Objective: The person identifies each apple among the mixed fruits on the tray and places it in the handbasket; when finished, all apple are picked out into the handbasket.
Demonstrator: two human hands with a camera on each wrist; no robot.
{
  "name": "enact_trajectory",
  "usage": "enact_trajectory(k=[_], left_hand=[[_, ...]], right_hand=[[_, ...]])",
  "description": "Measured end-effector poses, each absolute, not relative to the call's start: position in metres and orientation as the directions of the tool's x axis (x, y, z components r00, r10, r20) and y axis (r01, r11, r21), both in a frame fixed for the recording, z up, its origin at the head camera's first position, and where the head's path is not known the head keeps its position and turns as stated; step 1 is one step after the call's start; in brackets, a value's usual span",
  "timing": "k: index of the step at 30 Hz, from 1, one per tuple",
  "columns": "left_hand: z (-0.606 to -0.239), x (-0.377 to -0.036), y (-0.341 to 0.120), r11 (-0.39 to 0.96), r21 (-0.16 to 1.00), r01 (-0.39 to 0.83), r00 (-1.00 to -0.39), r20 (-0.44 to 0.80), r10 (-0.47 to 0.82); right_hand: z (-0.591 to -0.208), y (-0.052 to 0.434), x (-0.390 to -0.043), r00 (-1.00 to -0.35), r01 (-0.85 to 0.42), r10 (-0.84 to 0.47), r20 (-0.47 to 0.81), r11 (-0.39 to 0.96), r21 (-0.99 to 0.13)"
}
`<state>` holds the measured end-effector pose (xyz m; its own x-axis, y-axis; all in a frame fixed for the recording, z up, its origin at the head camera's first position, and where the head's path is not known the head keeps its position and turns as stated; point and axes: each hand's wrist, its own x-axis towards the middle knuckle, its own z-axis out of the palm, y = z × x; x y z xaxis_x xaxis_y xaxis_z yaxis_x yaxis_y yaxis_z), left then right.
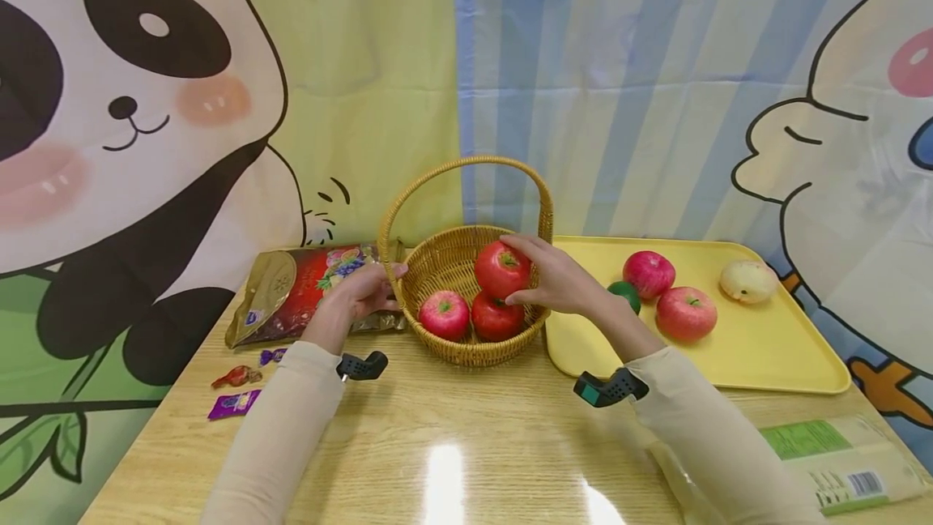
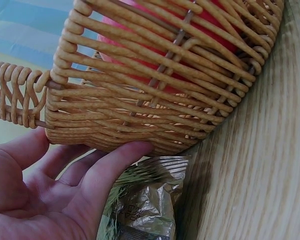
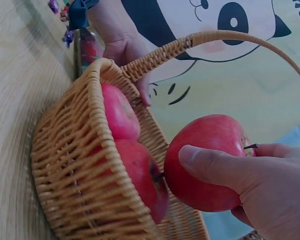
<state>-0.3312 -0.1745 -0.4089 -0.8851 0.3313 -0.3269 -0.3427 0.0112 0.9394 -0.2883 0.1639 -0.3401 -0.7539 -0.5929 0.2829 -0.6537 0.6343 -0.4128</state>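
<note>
The right hand (image 1: 561, 278) cups a red apple (image 1: 501, 268) over the wicker basket (image 1: 437, 266) — firm, smooth, probably slippery, best gripped round its sides. The left hand (image 1: 364, 292) — fingers relaxed — steadies the rim.

This looks like a staged recording corner rather than a lived-in room: a cartoon panda backdrop (image 1: 131, 128) hangs close behind the wooden table (image 1: 466, 444), and beside it, also behind the table, hangs a striped cloth (image 1: 619, 79) bearing another cartoon figure.
</note>
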Motion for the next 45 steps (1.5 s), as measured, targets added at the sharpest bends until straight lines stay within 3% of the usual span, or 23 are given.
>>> enact_trajectory(k=[8,45], left_hand=[[-0.409,-0.331,-0.174,0.014,0.939,-0.344,-0.883,-0.329,0.335],[-0.411,-0.332,-0.173,0.026,0.939,-0.343,-0.893,-0.335,0.300]], right_hand=[[-0.344,0.151,-0.296,-0.770,-0.635,-0.562,0.303,0.626,-0.453],[-0.362,0.116,-0.311,-0.767,-0.640,-0.555,0.322,0.633,-0.435]])
